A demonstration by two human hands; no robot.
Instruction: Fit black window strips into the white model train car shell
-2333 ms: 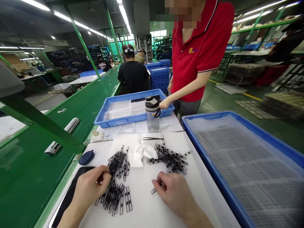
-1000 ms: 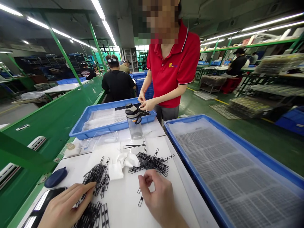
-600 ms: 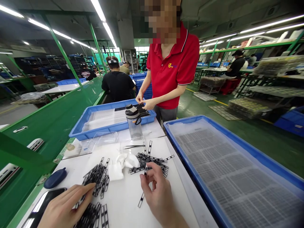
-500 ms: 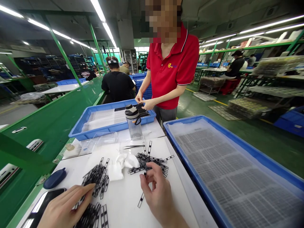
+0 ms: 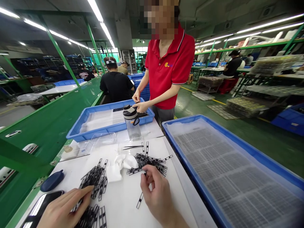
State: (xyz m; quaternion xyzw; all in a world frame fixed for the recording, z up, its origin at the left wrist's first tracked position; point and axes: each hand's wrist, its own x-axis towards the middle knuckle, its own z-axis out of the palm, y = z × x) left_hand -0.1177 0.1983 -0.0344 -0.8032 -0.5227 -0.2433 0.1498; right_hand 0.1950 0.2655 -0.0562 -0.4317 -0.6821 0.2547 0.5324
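My right hand (image 5: 158, 193) is closed in a pinch over the white table (image 5: 123, 202). Between its thumb and fingers is a thin black frame strip (image 5: 140, 200), whose lower end sticks out past the thumb. Just beyond the fingertips lies a loose pile of similar black frame strips (image 5: 152, 163). At the left, my left hand (image 5: 66, 204) has thumb and fingertips pressed together at the edge of another strip pile (image 5: 96, 179). Whatever those fingers hold is hidden. More strips (image 5: 91, 217) lie beside and partly under that hand.
Crumpled white tissue (image 5: 121, 164) lies between the piles, with tweezers (image 5: 133, 147) and a bottle (image 5: 132, 123) behind. A phone (image 5: 39, 209) and blue case (image 5: 52, 181) are at left. Blue trays (image 5: 109, 128) (image 5: 201, 177) flank the table; a co-worker in red (image 5: 166, 69) handles something over the far one.
The view has shifted slightly. My right fingers have drawn a little closer together around the strip; my left hand stays by its pile. The co-worker's hands have moved a little.
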